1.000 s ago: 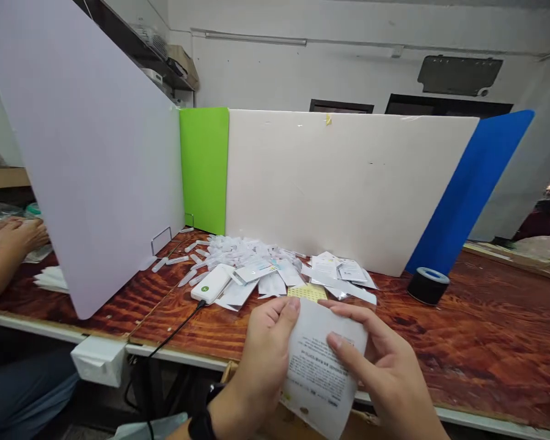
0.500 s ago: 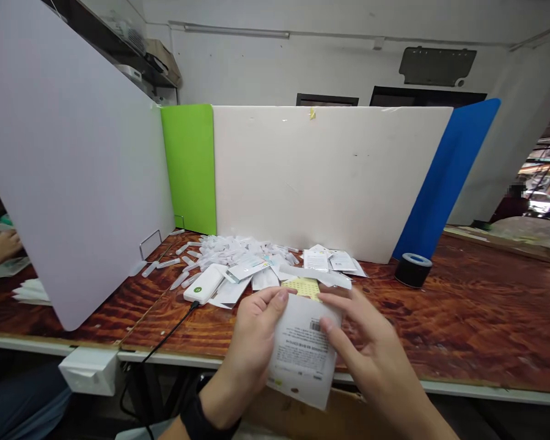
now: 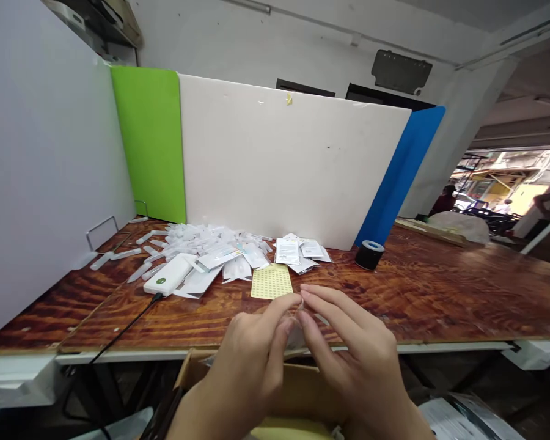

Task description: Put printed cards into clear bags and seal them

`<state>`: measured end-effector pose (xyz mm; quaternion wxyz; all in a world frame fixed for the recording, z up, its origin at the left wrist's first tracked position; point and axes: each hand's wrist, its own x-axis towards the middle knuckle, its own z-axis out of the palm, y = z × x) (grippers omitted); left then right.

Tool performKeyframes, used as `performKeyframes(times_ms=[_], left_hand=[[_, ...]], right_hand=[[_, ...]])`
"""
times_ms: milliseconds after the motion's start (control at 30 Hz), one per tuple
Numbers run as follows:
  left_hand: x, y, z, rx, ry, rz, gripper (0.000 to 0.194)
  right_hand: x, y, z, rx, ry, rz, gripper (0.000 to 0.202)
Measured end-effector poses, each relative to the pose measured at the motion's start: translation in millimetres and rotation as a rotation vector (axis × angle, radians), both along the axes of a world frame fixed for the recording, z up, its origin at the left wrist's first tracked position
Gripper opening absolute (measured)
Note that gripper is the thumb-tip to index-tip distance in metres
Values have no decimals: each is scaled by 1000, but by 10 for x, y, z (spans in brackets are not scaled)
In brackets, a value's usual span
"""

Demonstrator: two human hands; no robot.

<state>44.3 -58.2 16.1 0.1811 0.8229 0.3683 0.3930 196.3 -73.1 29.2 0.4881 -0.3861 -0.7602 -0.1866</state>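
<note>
A translucent piece (image 3: 296, 335), mostly hidden at lower center of the frame, is pinched between the fingers (image 3: 279, 309) of the left hand (image 3: 250, 351) and right hand (image 3: 357, 345), an open cardboard box (image 3: 300, 388) seen below; beyond, a yellow dotted sheet (image 3: 271, 282), printed packets (image 3: 288, 250) and a heap of pale tubes (image 3: 201, 239) are spread on the table (image 3: 440, 293), a black roll (image 3: 369, 256) set right of center

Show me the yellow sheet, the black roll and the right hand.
Yellow sheet (image 3: 272, 282): head view, middle of its face.
Black roll (image 3: 368, 258): head view, outer side.
Right hand (image 3: 361, 343): head view, back of it.
</note>
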Motion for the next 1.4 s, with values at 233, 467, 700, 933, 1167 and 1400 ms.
performKeyframes(times_ms=[233,467,700,933,1167,1400], left_hand=[[18,40,7,-50,19,10,36],[3,52,24,-88,33,-12,39],[29,64,-32,-48,75,7,38],[25,83,0,-166,-27,-62,37],[-34,266,-22,-584,-579,0,22],[-27,512,-113,-699,-923,119,20]], right_hand=[[12,78,-51,-10,-38,-2,20],[64,136,-33,-29,-16,6,21],[-17,165,-83,68,-84,-104,26],[-42,190,-92,-6,71,-89,20],[379,316,62,-111,1004,2,14],[218,28,103,-242,585,260,17]])
